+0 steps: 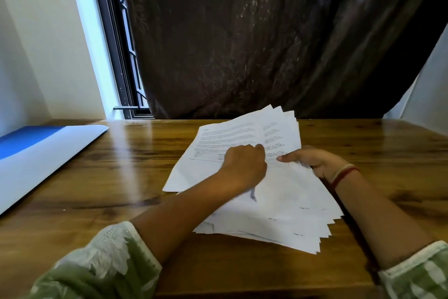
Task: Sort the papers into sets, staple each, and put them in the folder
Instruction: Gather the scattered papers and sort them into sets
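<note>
work surface: a glossy brown wooden table (121,177) with dark grain streaks, set against a dark brown shiny curtain (266,44). a black metal window frame (116,56) shows at the curtain's left edge, with a plain white wall (36,44) further left.

task item 1: a stack of white printed paper sheets (286,201) lies on the table, right of centre, fanned so that the corners of many sheets show at the near and far ends. small page numbers are visible near the bottom edges; the text is too blurred to read.

task item 2: a blue and white flat card folder (48,153) lies at the left edge of the table, well apart from the stack.

left hand (244,165): positioned on top of the stack, fingers curled, thumb forward, pinching the top printed sheet (218,138), which is skewed to the left of the others.

right hand (312,160): grips the right edge of the stack, thumb laid flat on the upper face, remaining fingers under the sheets and hidden. a red thread band (344,175) circles this wrist.

both forearms emerge from green and white embroidered sleeves (109,257)
</note>
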The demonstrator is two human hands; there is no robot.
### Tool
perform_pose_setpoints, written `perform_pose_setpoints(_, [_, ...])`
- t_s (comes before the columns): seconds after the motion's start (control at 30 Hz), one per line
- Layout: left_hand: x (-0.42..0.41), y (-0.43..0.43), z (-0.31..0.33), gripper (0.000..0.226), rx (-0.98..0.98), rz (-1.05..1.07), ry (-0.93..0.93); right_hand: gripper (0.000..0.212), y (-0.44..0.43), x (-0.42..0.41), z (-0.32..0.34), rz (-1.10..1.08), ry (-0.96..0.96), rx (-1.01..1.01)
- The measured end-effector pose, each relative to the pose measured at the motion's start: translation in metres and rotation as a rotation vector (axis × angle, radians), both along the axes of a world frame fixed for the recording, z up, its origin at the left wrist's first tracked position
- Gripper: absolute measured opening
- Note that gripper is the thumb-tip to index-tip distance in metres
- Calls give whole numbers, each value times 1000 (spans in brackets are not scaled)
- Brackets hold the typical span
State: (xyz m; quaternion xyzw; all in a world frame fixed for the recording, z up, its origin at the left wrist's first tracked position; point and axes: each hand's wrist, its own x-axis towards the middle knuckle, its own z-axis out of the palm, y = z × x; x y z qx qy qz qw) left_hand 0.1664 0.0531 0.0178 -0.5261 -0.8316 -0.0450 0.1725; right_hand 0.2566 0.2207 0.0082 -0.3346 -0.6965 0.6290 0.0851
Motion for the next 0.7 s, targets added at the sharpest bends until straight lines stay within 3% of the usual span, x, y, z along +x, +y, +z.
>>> perform_pose_setpoints(0.13, [17,-2,-10,47,6,-114,-56,19,-2,0,1,-15,-5,2])
perform_pose_setpoints(0.27, [32,-8,-10,49,23,-222,-133,23,-1,1,1,-48,27,3])
perform_pose_setpoints(0.33, [37,-11,-9,46,42,-263,-264,30,0,-1,-1,-48,43,18])
perform_pose_setpoints(0.47, [32,-10,0,34,142,-313,-712,13,-4,1,-2,-75,48,123])
perform_pose_setpoints(0.53, [5,-4,13,30,310,-227,-754,17,-3,1,-3,-85,68,95])
perform_pose_setpoints(0.6, [-37,-5,24,29,514,-79,-741,34,-2,1,-3,-74,98,75])
perform_pose_setpoints(0.7, [-111,-22,11,70,686,246,-870,41,-1,4,-2,-79,180,-10])
